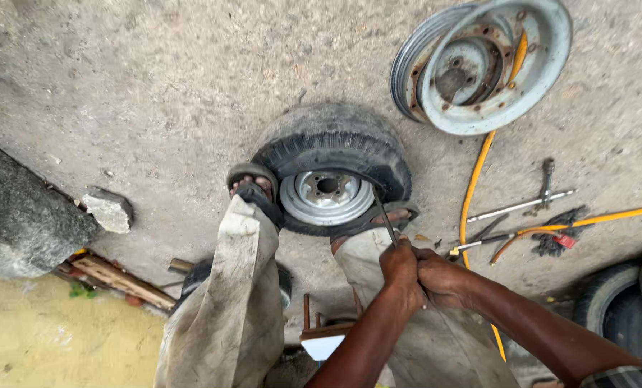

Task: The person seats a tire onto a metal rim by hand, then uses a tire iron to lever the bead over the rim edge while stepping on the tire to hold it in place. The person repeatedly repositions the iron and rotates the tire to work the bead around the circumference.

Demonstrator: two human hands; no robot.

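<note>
— Levering at the bead, by the look of it: the small tyre (333, 147) lies flat on the concrete floor (156, 86), its grey steel wheel (327, 195) still inside it, and a thin tyre iron (384, 214) is wedged in at the wheel's right edge.

— And the hands?

— Both are wrapped tight round the iron's upper end, left hand (400, 269) and right hand (442, 276) pressed together just below the tyre. The person's sandalled feet (253, 188) pin the tyre on either side.

— So which step is that?

— Probably prying the tyre wall off the rim; most of the bead looks seated. The next move likely calls for a firm pull on the iron while the feet hold the tyre from lifting, and a slip of the tip is the risk.

— What lies around?

— A bare rim (483, 65) well beyond the tyre, a yellow hose (475, 183) running past it, a cross wrench (529, 205) to the right, more tyres (623, 302) at the right edge, and a stone (107, 208) off to the left.
</note>
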